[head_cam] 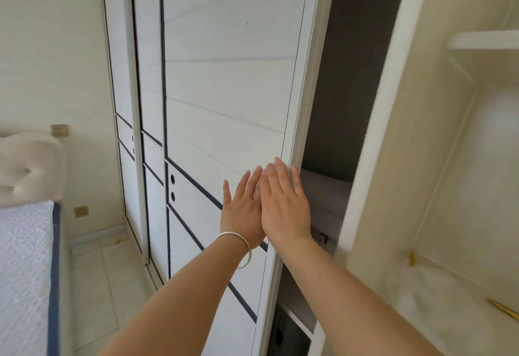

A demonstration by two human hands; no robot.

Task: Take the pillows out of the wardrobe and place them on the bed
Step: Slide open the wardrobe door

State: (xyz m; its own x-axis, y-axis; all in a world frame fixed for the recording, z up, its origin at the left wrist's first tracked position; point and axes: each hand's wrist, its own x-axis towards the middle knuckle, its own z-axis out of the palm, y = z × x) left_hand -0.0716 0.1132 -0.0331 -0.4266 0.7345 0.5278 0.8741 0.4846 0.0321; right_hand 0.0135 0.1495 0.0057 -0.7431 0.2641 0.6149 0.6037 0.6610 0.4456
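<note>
Both my hands lie flat against the white sliding wardrobe door (224,88), near its right edge. My left hand (243,209), with a silver bangle on the wrist, has its fingers spread and holds nothing. My right hand (285,204) overlaps it, fingers straight, reaching the door's edge. The door stands partly slid aside, showing a dark gap. Inside the gap a grey pillow (325,195) rests on a shelf, mostly hidden. The bed (25,271) with a white quilted mattress is at the far left.
A cream padded headboard (28,170) stands at the left wall. An open cream compartment (449,187) with a shelf is on the right. A tiled floor strip (106,285) runs between bed and wardrobe. More wardrobe doors stand further left.
</note>
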